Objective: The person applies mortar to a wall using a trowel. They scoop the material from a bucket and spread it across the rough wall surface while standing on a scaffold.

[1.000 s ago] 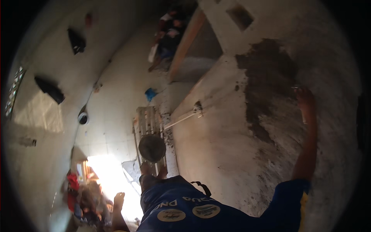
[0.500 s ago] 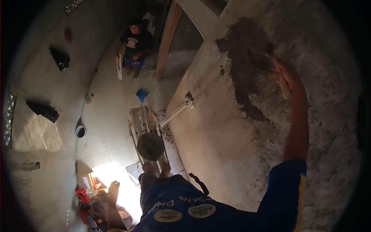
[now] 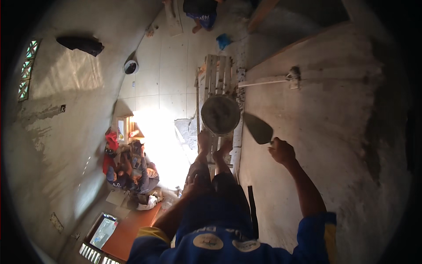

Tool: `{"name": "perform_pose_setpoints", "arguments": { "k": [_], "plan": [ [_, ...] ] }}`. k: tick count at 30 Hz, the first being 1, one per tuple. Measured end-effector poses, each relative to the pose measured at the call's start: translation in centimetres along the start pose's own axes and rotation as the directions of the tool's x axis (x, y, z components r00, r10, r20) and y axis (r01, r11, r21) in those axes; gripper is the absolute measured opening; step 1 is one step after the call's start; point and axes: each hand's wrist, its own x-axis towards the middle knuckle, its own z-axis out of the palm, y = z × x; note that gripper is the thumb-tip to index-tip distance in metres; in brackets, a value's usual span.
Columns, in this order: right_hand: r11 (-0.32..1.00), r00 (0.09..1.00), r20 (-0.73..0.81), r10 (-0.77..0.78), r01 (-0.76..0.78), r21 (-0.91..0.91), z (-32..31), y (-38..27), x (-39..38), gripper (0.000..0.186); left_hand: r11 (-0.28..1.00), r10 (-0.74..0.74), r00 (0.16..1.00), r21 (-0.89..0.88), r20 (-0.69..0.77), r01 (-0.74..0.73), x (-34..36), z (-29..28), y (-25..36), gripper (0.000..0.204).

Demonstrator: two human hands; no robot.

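Observation:
My right hand point(image 3: 282, 152) is closed round the handle of a pointing trowel point(image 3: 259, 128). Its broad, dark blade points toward the round bucket point(image 3: 220, 115) and hangs just to the right of it. Greyish mix seems to fill the bucket, which stands on a slatted wooden platform point(image 3: 218, 66) in front of my bare feet. My left hand point(image 3: 191, 186) lies on my left thigh, fingers apart and holding nothing.
A plastered wall point(image 3: 299, 119) rises on the right, with a wooden strut point(image 3: 268, 82) against it. People point(image 3: 127, 169) sit at the lower left near an orange-brown table point(image 3: 136, 231). Another person point(image 3: 202, 13) stands at the far end. A pail point(image 3: 130, 67) stands by the left wall.
My right hand has come down from the dark wet patch on the wall to beside the bucket. My left hand has moved from out at the left onto my thigh. The view has tilted downward.

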Motion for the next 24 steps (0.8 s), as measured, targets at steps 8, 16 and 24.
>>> {"name": "perform_pose_setpoints", "arguments": {
  "k": [8, 16, 24],
  "plan": [
    [0.843, 0.956, -0.108, -0.274, 0.185, -0.505, 18.6, -2.6, 29.1, 0.011, 0.991, -0.131, 0.989, 0.02, -0.071, 0.132, 3.4, 5.5, -0.7, 0.093],
    [0.984, 0.98, 0.092, -0.176, 0.175, 0.027, 33.6, -5.1, 27.8, 0.024, 0.94, -0.334, 0.936, -0.03, 0.11, 0.339, 3.7, 5.3, -0.5, 0.101],
    [0.951, 0.986, 0.104, -0.129, 0.094, 0.295, 36.3, -5.7, 29.1, 0.033, 0.941, -0.337, 0.925, 0.018, 0.173, 0.339, 4.5, 4.9, -0.6, 0.107]
  ]
}}
